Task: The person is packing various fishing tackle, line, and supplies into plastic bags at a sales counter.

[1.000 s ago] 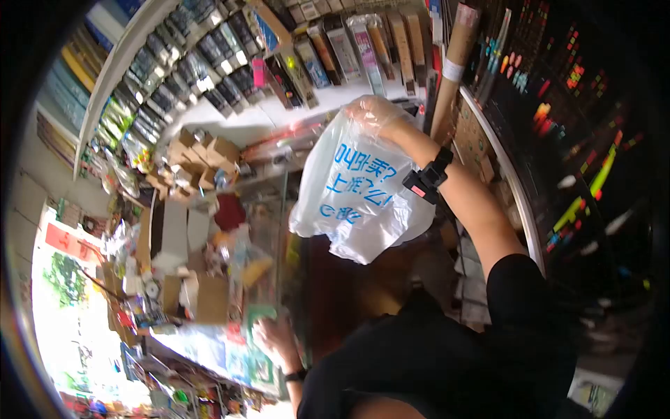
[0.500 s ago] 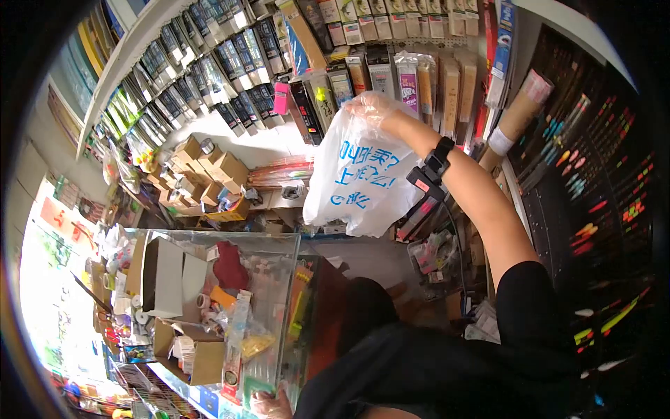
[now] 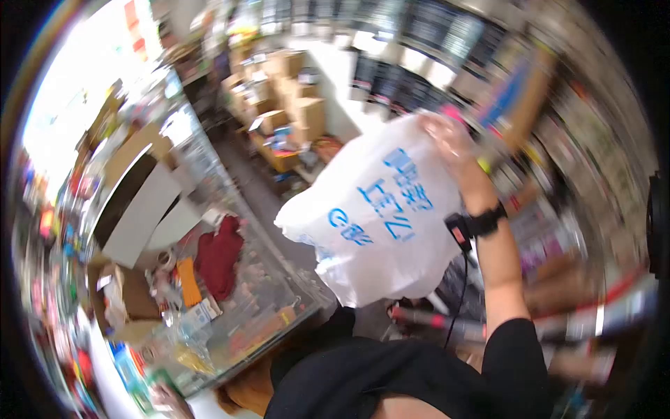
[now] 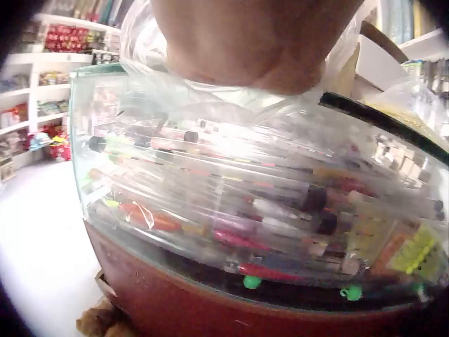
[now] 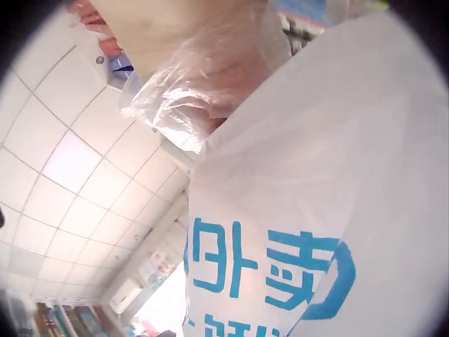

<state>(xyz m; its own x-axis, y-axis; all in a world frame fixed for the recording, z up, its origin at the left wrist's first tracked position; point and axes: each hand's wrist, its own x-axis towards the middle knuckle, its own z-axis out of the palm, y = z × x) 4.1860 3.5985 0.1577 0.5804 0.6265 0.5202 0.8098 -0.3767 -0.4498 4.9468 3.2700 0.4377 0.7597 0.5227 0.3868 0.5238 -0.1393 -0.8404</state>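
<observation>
My right hand (image 3: 450,143), in a clear plastic glove, grips the upper edge of a white plastic bag (image 3: 426,258) with blue lettering. In the head view the bag hangs in the air in front of me, spread wide. The right wrist view shows the gloved hand (image 5: 217,77) at the top of the white bag (image 5: 309,161); its fingertips are hidden. At the lower left my left hand (image 3: 167,401) is at the glass counter (image 3: 237,328), beside a green item (image 3: 143,397). In the left wrist view its fingers are out of sight; I cannot tell whether they hold anything.
An open cardboard box (image 3: 118,300), a dark red cloth (image 3: 220,258) and an orange piece (image 3: 188,281) lie on the counter. Small cardboard boxes (image 3: 296,94) are piled behind. Tubes with fishing floats (image 4: 231,182) fill the glass case. Packed shelves stand to the right.
The head view has swung left and blurred, so the counter now shows larger. My right hand keeps its grip on the bag, which has tilted. The left hand stays at the counter.
</observation>
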